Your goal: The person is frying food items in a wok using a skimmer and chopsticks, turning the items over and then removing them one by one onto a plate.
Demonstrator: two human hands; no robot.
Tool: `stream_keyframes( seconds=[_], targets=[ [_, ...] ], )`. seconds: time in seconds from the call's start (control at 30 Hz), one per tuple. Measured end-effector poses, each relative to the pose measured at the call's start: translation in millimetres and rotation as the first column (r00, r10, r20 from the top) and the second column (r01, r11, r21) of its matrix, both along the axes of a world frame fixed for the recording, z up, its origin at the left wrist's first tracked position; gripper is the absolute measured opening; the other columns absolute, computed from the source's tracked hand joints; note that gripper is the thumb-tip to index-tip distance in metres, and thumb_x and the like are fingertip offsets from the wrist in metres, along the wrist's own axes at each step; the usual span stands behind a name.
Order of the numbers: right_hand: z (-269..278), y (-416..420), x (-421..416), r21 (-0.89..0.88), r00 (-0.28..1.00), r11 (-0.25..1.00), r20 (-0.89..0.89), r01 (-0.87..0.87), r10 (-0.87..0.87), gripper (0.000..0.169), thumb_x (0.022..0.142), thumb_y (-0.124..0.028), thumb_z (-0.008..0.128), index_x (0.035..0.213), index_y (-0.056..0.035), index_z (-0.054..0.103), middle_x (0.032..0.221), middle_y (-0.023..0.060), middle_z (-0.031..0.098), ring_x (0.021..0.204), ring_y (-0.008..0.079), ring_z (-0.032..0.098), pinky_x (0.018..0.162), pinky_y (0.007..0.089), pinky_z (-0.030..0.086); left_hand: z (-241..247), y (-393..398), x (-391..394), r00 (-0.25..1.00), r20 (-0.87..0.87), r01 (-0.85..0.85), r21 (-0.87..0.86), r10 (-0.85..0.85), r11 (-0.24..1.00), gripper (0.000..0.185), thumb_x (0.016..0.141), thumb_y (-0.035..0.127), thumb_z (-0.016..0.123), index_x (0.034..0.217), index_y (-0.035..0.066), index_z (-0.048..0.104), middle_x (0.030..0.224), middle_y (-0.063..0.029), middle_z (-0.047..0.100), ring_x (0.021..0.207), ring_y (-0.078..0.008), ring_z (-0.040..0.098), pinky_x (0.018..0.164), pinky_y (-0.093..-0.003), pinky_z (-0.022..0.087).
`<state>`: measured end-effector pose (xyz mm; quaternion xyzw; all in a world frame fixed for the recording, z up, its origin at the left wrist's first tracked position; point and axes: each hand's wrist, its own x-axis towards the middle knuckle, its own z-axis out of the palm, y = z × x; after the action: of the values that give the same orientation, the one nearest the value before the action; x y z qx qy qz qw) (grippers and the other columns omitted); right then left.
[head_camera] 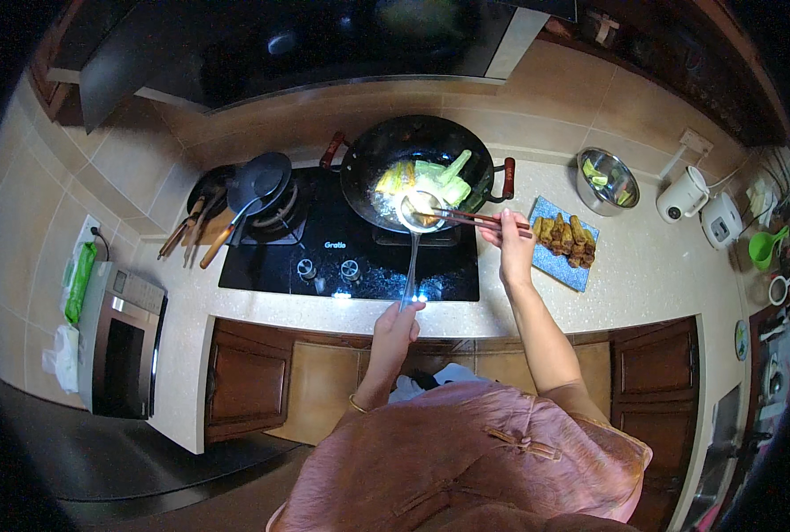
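My left hand (396, 326) grips the handle of a metal ladle (411, 266), whose bowl is over the near part of a black wok (421, 133). A pair of dark wooden chopsticks (475, 217) is in my right hand (513, 246), with the tips at the ladle's bowl and a yellowish piece of food beside them. Pale green and yellowish vegetable pieces (435, 176) lie in bubbling liquid in the wok. To the right of my right hand, browned stuffed-looking pieces (568, 239) rest on a blue rectangular plate (571, 276).
On the gas cooktop (368, 282), a smaller pan (259, 183) stands at the left burner. A metal bowl (608, 199) with green pieces, a white electric kettle (681, 196) and a small white appliance (721, 223) stand right. A microwave (122, 352) stands left. The range hood (342, 60) hangs above.
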<state>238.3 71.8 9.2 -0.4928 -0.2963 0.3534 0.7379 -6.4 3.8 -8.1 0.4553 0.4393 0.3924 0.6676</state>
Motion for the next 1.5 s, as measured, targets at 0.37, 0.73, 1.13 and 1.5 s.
stream_keyframes(
  seconds=[0.37, 0.73, 1.13, 1.5],
  targets=[
    [-11, -6, 11, 0.075, 0.998, 0.996, 0.021, 0.051, -0.053, 0.031, 0.098, -0.027, 0.049, 0.094, 0.0021, 0.058, 0.088, 0.0146, 0.066, 0.076, 0.0201, 0.068, 0.067, 0.0265, 0.057, 5, -1, 2, 1.0, -0.017, -0.01, -0.016, 0.009, 1.0, 0.027, 0.094, 0.022, 0.048, 0.104, 0.003, 0.064, 0.061, 0.0048, 0.043, 0.056, -0.0049, 0.038, 0.052, -0.0202, 0.029],
    [-14, -24, 53, 0.108, 0.941, 0.971, -0.289, 0.215, -0.176, 0.026, 0.096, -0.024, 0.053, 0.095, 0.0018, 0.055, 0.089, 0.0175, 0.065, 0.072, 0.0224, 0.068, 0.062, 0.0279, 0.059, 4, 6, 0, 1.0, 0.021, -0.003, 0.02, 0.003, 1.0, 0.026, 0.096, 0.022, 0.047, 0.102, 0.002, 0.062, 0.055, 0.0055, 0.041, 0.045, -0.0025, 0.031, 0.042, -0.018, 0.021],
    [-14, -160, 185, -0.095, 0.896, 0.906, 0.225, 0.413, -0.384, 0.028, 0.096, -0.026, 0.053, 0.092, 0.0015, 0.058, 0.083, 0.0126, 0.065, 0.069, 0.0175, 0.066, 0.064, 0.0261, 0.057, 8, 19, 10, 1.0, 0.028, 0.01, -0.001, -0.01, 1.0, 0.025, 0.096, 0.023, 0.048, 0.102, 0.001, 0.06, 0.052, 0.006, 0.036, 0.041, -0.0022, 0.026, 0.037, -0.0191, 0.02],
    [26, -132, 239, 0.03, 0.889, 0.892, 0.084, 0.45, -0.451, 0.03, 0.096, -0.026, 0.052, 0.092, 0.0028, 0.058, 0.087, 0.017, 0.067, 0.072, 0.0203, 0.067, 0.066, 0.0277, 0.058, 16, 21, 12, 1.0, -0.011, 0.008, -0.039, -0.009, 0.999, 0.026, 0.096, 0.023, 0.047, 0.1, 0.001, 0.06, 0.052, 0.0056, 0.037, 0.04, -0.0022, 0.027, 0.037, -0.019, 0.02]
  ],
)
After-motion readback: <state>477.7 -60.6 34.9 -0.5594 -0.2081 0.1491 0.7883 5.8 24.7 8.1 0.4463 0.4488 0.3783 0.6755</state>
